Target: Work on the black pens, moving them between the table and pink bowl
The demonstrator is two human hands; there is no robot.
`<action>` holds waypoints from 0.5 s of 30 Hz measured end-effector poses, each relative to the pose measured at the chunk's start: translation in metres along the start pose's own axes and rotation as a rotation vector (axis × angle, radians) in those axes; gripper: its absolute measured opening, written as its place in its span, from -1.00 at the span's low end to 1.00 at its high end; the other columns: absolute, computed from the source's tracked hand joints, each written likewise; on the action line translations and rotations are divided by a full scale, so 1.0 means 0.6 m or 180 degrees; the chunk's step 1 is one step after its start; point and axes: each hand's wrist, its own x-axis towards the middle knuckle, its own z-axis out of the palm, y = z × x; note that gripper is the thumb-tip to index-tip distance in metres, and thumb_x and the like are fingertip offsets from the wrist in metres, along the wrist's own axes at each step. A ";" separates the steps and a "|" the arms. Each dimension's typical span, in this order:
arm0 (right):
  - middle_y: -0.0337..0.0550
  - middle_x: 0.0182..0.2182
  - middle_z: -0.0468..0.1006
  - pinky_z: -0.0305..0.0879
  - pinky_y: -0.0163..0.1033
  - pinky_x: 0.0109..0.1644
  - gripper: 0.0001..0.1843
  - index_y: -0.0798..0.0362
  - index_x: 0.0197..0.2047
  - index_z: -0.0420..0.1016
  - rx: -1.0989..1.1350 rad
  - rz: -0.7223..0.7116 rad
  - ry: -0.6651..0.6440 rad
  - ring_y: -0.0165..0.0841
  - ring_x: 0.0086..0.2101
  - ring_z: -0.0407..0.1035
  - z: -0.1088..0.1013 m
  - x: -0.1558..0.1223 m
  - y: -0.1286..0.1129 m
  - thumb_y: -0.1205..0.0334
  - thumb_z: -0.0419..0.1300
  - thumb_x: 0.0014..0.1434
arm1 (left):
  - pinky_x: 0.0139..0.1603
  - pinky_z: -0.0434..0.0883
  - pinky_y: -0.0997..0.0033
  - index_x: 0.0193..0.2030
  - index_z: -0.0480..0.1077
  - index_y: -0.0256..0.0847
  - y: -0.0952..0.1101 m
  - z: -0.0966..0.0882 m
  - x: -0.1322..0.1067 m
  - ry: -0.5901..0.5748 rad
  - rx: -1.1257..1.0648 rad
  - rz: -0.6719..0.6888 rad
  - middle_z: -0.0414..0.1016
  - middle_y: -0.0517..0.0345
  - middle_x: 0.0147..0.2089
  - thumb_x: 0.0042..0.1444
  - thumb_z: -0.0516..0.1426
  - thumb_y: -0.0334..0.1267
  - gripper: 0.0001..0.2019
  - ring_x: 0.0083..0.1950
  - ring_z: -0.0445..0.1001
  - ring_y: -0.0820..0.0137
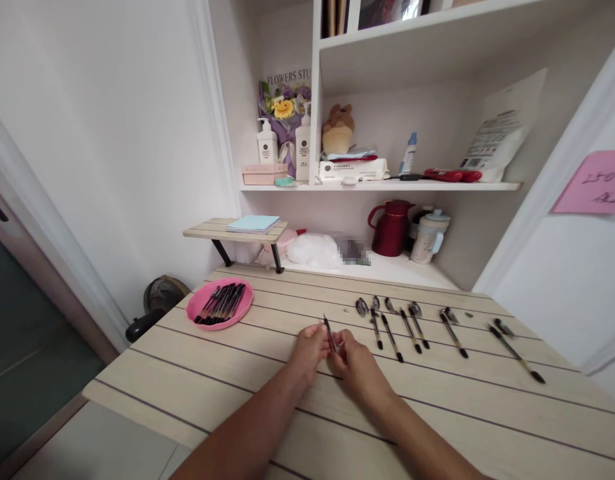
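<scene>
My left hand (310, 347) and my right hand (351, 360) meet over the middle of the wooden table (437, 393). Both pinch a thin black pen (329, 332) that points up and away between them. To the right lies a row of several dismantled pens (392, 330) with their caps and small parts beside them. A pink plate (220, 305) at the left holds several black pens.
A small wooden riser (235, 233) with a blue notebook stands at the table's back left. Behind are shelves with bottles, a red jug (390, 229), a white mug and a plush toy. A pink note (595, 182) hangs on the right wall. A fan sits on the floor at the left.
</scene>
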 end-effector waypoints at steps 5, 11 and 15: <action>-0.16 -0.46 0.49 0.10 -0.35 -0.39 -0.89 0.04 -0.34 0.29 0.0209 -0.0431 -0.0053 -0.38 -0.45 0.35 -0.008 0.012 0.003 0.26 -0.03 0.09 | -0.40 0.30 0.49 -0.27 0.34 -0.29 0.016 -0.015 -0.001 -0.0043 -0.0544 -0.0153 0.41 0.15 -0.49 -0.14 0.22 -0.20 -0.71 -0.48 0.40 0.48; -0.08 -0.39 0.53 0.11 -0.32 -0.34 -0.80 0.07 -0.36 0.42 -0.1203 0.0338 0.0349 -0.32 -0.35 0.38 -0.076 0.117 0.075 0.28 -0.02 0.10 | -0.55 0.18 0.57 -0.25 0.34 -0.28 0.025 -0.019 0.001 0.0011 -0.0546 -0.0206 0.32 0.24 -0.55 -0.12 0.21 -0.22 -0.72 -0.59 0.28 0.58; 0.06 -0.35 0.52 0.13 -0.28 -0.28 -0.79 0.13 -0.37 0.46 -0.1381 0.0402 0.0250 -0.25 -0.28 0.39 -0.077 0.168 0.094 0.31 0.00 0.09 | -0.61 0.06 0.60 -0.21 0.34 -0.30 0.020 -0.013 0.001 -0.0076 -0.0386 -0.0266 0.31 0.24 -0.54 -0.12 0.20 -0.19 -0.68 -0.62 0.22 0.62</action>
